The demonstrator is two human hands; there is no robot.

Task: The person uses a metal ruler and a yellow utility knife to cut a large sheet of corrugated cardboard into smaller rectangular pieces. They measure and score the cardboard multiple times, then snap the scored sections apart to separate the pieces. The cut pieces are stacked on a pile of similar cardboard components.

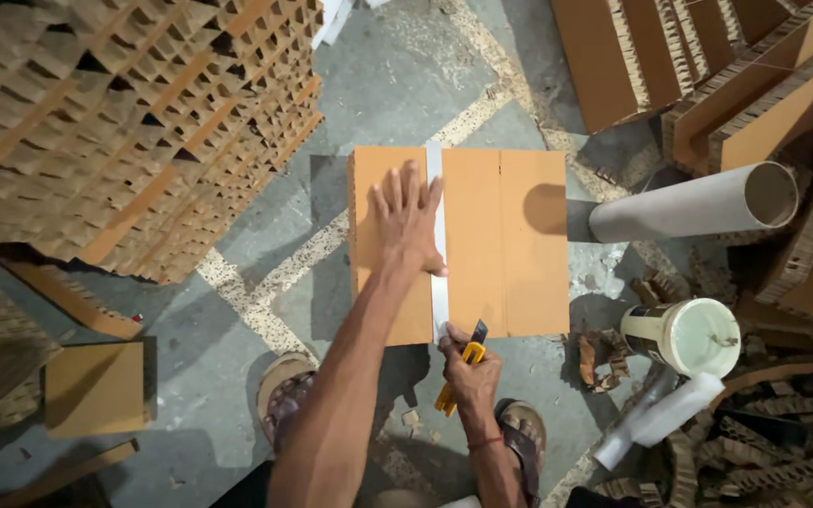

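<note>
A brown cardboard panel (505, 240) lies flat in front of me, with a strip of white tape (437, 226) running down it from far edge to near edge. My left hand (407, 218) presses flat on the panel, fingers spread, just left of the tape. My right hand (468, 372) grips a yellow utility knife (461, 370) at the panel's near edge, where the tape ends; the blade tip points up toward the tape. My feet in sandals (286, 395) stand on the concrete floor below.
A tall stack of honeycomb cardboard (124, 122) fills the left. More honeycomb boards (708, 66) lean at the upper right. A large cardboard tube (698, 202), a white bucket (693, 336), a white roll (656, 423) and cardboard scraps lie to the right. A small brown board (96, 388) lies lower left.
</note>
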